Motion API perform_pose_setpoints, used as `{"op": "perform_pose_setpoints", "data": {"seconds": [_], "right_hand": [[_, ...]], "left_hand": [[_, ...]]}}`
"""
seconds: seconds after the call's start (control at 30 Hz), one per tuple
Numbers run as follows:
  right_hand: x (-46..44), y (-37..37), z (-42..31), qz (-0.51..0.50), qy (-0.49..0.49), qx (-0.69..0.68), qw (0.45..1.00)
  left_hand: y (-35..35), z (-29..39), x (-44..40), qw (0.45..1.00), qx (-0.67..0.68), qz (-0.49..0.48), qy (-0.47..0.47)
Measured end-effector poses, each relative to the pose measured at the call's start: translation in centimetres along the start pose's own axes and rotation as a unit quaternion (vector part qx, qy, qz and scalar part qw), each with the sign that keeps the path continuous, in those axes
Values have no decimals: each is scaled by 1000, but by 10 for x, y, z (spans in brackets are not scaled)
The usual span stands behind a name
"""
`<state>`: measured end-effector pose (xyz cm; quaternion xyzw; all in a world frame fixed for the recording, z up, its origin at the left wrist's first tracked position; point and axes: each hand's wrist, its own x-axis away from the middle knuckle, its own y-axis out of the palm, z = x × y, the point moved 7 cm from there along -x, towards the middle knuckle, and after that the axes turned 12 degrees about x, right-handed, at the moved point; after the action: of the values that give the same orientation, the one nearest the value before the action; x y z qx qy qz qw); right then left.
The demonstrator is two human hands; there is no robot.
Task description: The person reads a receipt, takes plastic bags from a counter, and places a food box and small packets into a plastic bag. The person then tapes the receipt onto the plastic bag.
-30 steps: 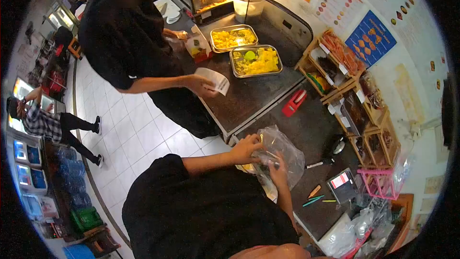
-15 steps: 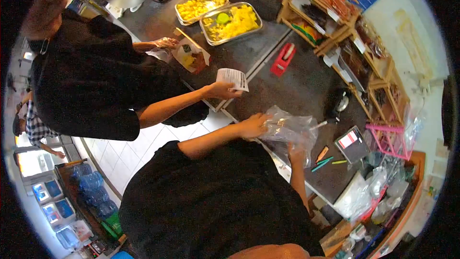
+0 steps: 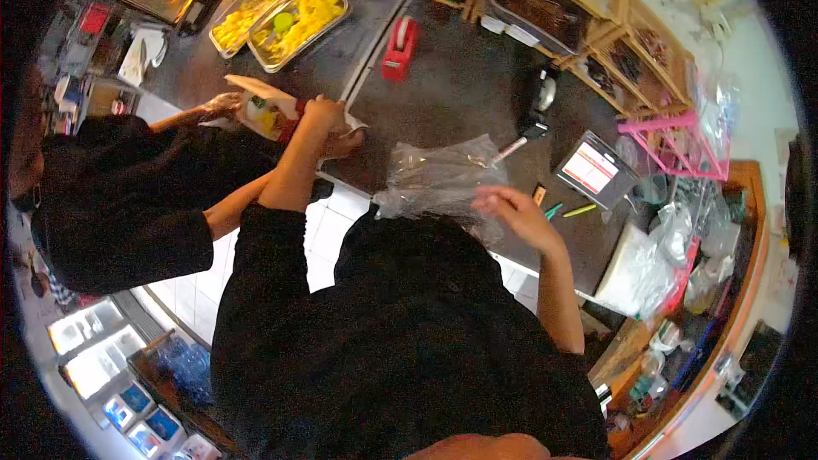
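Note:
My left hand [image 3: 322,112] reaches across to the co-worker's side, its fingers closed beside a paper food wrap [image 3: 277,112] with yellow food and something green in it. What my fingers grip there is hidden. The co-worker's gloved hand [image 3: 223,104] supports the wrap from the left, and their other hand [image 3: 345,145] is just below mine, close to a bit of white paper. A clear plastic bag [image 3: 439,172] lies crumpled on the counter in front of me. Over its right edge hovers my right hand [image 3: 511,209], fingers apart and holding nothing.
Two metal trays [image 3: 298,30] of yellow food stand at the back left, with a red tape dispenser [image 3: 400,49] right of them. A dark tablet-like device [image 3: 592,172], pens [image 3: 579,210] and a pink rack [image 3: 682,140] are at the right. Wooden shelves [image 3: 622,60] line the wall.
My left hand has left the plastic bag and moved left to the co-worker's wrap. My right hand has let go of the bag, which now lies on the counter. The view has shifted.

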<state>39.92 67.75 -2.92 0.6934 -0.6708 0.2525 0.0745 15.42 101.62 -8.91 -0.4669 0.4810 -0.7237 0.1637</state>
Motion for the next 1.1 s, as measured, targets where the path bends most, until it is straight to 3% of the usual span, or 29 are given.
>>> {"op": "perform_pose_setpoints", "data": {"seconds": [0.03,0.1,0.13,0.17,0.2,0.27,0.3,0.33,0.37,0.4,0.43,0.5,0.53,0.57,0.6,0.63,0.7,0.8,0.87,0.9,0.97,1.03,1.1], "right_hand": [[5,-12,8,9,4,-4,1000],[23,-55,42,171,129,215,953],[29,-63,62,173,139,212,952],[36,-71,91,174,196,306,915],[46,-79,118,170,250,395,868],[64,-84,153,185,283,388,857],[72,-86,169,199,305,386,847],[79,-87,184,211,336,398,827],[82,-86,201,211,342,395,826],[84,-89,212,279,288,367,839],[88,-90,223,345,232,337,845],[89,-90,243,380,225,296,847],[86,-91,238,417,208,301,832],[77,-89,231,453,186,305,817],[66,-85,203,460,131,313,820],[50,-78,180,453,125,308,828],[16,-58,119,465,65,285,836],[-53,5,-19,397,-75,399,823],[-97,41,-40,342,-116,417,834],[-119,60,-40,310,-134,426,839],[-160,92,-38,244,-105,457,849],[-183,119,-26,176,-77,486,852],[-199,141,4,93,49,532,840]], "left_hand": [[7,-5,-9,999,5,-52,-16],[42,-35,-56,995,-8,-96,23],[65,-61,-84,995,-2,-89,45],[82,-72,-104,994,5,-81,67],[77,-60,-101,993,2,-87,74],[21,-22,-68,959,195,-24,203],[7,-5,-53,958,193,-29,208],[-7,12,-39,903,392,-48,169],[-12,27,-29,808,573,-66,119],[-13,40,-22,725,676,-58,121],[0,46,-28,725,675,-66,120],[47,12,-59,738,662,129,-9],[95,-7,-90,660,715,206,104],[100,-3,-86,795,513,274,173],[107,3,-77,804,438,335,222],[103,12,-62,862,330,335,188],[75,30,-28,845,273,400,226],[50,30,18,844,243,406,254],[74,12,14,908,282,256,174],[85,6,22,910,282,253,169],[121,6,37,939,237,163,187],[138,10,61,946,219,161,177],[143,9,71,953,198,156,168]]}}
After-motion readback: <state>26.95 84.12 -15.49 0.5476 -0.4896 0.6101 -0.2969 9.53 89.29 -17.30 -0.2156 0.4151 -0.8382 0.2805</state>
